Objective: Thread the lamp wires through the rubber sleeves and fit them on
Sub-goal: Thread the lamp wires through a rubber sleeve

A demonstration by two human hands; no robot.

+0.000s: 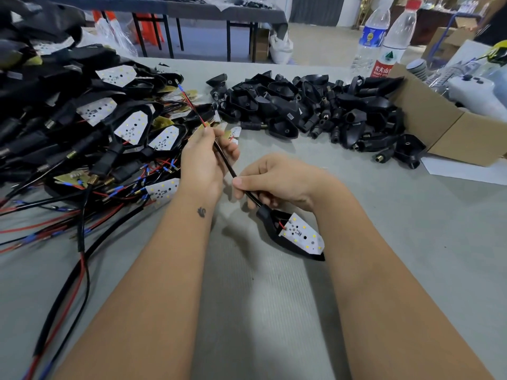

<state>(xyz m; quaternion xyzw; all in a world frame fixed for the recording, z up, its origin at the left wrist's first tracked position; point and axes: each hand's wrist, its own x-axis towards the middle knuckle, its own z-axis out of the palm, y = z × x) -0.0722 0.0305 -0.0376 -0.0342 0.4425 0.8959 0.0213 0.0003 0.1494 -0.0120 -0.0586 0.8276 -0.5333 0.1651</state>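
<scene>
My left hand (204,160) pinches the lamp's black-sheathed wire (225,161) near its upper part, where red and black strands with a blue tip (189,101) stick out toward the far left. My right hand (277,179) grips the same wire lower down, just above the black rubber sleeve (267,216). That sleeve sits over the wire at the neck of the lamp. The lamp's white LED board (303,235) lies face up on the grey table (274,311), below my right wrist.
A heap of lamps with LED boards and red, black and blue wires (90,138) fills the left side. A pile of loose black rubber sleeves (315,105) lies at the back centre. A cardboard box (444,127) and two water bottles (384,39) stand at the right.
</scene>
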